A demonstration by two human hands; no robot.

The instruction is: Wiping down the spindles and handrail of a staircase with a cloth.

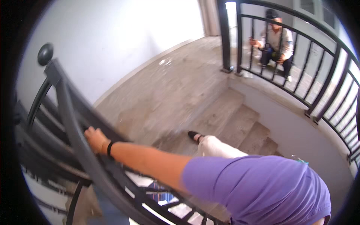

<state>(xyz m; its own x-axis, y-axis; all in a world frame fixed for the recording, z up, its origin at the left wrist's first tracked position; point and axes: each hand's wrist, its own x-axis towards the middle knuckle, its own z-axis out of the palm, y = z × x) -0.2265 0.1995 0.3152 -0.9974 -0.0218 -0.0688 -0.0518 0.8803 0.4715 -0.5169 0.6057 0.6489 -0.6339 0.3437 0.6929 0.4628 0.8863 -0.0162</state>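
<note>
My left hand [96, 140], with a black band on its wrist, is at the dark metal stair railing [69, 107] on the left. Its fingers curl against the railing bars, partly hidden behind them. A bare forearm runs back from it to a purple short sleeve [213, 172]. Below the landing edge, a leg in white trousers [221, 147] ends in a black shoe [194, 135] on the steps. My right hand does not show.
Concrete stairs [240, 116] descend beside a pale wall, off a dusty landing [165, 90]. Behind a black balustrade [283, 84] at the upper right, a person in a dark cap [279, 41] crouches with one hand near the bars. A round finial [45, 54] tops the left post.
</note>
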